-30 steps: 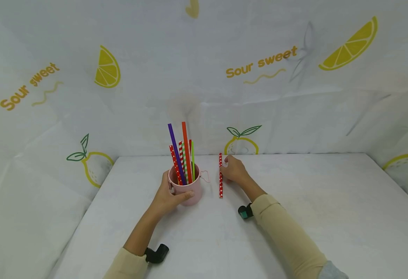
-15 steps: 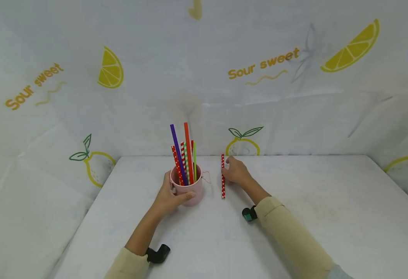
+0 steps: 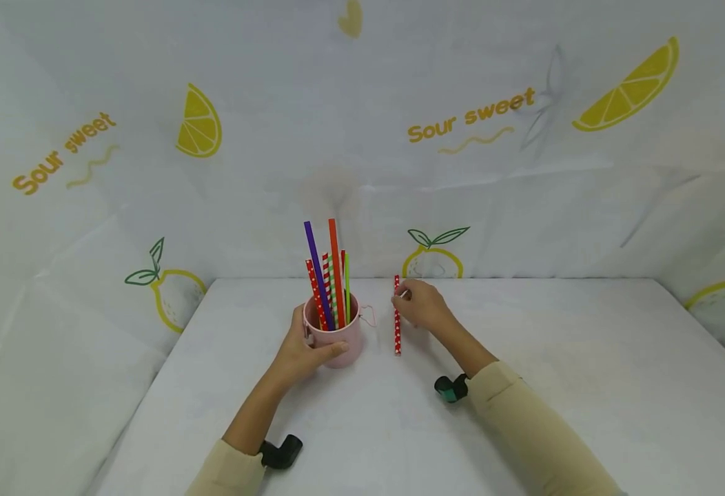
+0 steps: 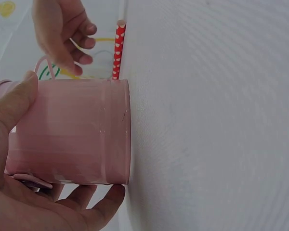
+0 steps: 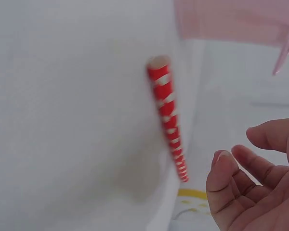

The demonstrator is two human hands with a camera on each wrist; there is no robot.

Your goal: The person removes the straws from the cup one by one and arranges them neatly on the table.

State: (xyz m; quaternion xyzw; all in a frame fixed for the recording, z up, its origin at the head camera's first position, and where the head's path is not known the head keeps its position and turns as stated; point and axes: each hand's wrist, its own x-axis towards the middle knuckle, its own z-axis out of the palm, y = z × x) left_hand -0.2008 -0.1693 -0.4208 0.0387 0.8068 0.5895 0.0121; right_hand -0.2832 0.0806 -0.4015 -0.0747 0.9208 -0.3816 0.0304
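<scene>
My left hand (image 3: 300, 353) grips a pink metal cup (image 4: 72, 130), with the thumb across its near side and the fingers round the left. Several straws stand in the cup, among them a purple straw (image 3: 315, 269), an orange-red straw (image 3: 335, 269) and a light green straw (image 3: 347, 282). To the cup's right, a red paper straw (image 5: 167, 110) with white spots lies on the table. My right hand (image 3: 422, 304) hovers beside and above this straw. In the right wrist view the loosely bent fingers are apart from it and hold nothing.
A white table (image 3: 555, 386) carries everything. Behind it hangs a white backdrop (image 3: 263, 138) with lemon prints. The cup's wire handle (image 3: 367, 315) sticks out toward the loose straw. A black wrist camera (image 3: 282, 451) is worn on each forearm.
My right hand has lifted slightly off the loose red straw, its thumb and fingers now parted. My left hand keeps its hold on the cup. The head view has shifted a little.
</scene>
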